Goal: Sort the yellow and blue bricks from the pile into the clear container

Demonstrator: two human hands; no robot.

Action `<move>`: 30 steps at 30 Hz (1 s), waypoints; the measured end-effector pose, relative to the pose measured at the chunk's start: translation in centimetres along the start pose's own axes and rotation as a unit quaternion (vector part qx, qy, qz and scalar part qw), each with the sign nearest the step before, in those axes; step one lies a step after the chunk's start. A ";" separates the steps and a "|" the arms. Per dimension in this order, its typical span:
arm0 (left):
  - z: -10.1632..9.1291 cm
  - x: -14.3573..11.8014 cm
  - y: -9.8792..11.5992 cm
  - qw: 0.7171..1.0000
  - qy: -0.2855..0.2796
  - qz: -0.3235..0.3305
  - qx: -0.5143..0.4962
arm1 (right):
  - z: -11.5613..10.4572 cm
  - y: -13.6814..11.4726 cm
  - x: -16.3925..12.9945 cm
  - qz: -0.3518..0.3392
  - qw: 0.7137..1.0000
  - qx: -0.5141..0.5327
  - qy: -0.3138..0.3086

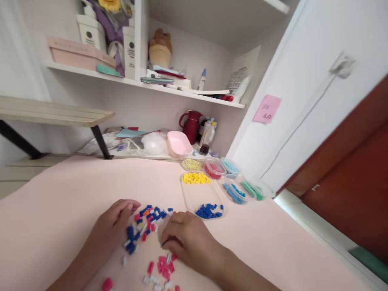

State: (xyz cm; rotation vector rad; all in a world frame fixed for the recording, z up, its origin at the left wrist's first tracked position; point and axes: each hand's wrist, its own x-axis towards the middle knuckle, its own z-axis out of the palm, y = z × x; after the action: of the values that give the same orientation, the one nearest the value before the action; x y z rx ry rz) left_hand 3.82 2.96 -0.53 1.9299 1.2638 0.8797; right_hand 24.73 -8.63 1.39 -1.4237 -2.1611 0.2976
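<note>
My right hand point(184, 238) is closed in a pinch over the middle of the table, with a bit of a small blue block point(164, 243) showing at its fingertips. To the left of a mixed pile of small blocks point(151, 218), in dark blue, pink, white and orange, my left hand point(119, 216) lies loosely open, its fingertips at the pile's edge. Nothing shows in it. Below my right hand is a cluster of pink blocks point(165, 266), with white blocks point(154, 281) nearer me. A clear tray point(200, 196) holds yellow blocks point(196, 178) and dark blue blocks point(208, 211) at opposite ends.
Lidded clear tubs of red pieces point(214, 169), blue pieces point(235, 193) and green pieces point(254, 190) stand right of the tray. Behind are a pink basin point(180, 144) and a red jug point(191, 127) under a shelf point(194, 92). A raised wooden stand point(54, 111) is at left.
</note>
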 end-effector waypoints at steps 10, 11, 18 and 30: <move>-0.1 0.2 0.4 0.999 -0.014 -0.045 -0.011 | -9.0 2.8 -2.6 0.244 0.959 -0.121 0.076; -0.1 0.2 0.5 0.999 -0.014 -0.045 -0.012 | -9.1 3.0 -2.7 0.257 0.955 -0.137 0.062; 0.1 -0.1 0.9 1.000 0.003 -0.017 -0.012 | -6.8 1.2 -2.1 0.191 0.977 -0.047 0.085; 0.4 -0.5 0.4 1.000 -0.001 0.005 -0.019 | 1.5 -0.4 0.0 0.081 0.995 -0.046 -0.049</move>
State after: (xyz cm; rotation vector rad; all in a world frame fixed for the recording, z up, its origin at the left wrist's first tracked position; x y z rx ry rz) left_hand 4.23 2.31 -0.53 1.9082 1.2280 0.9014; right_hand 23.63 -8.66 0.35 -1.6714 -2.1645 0.3370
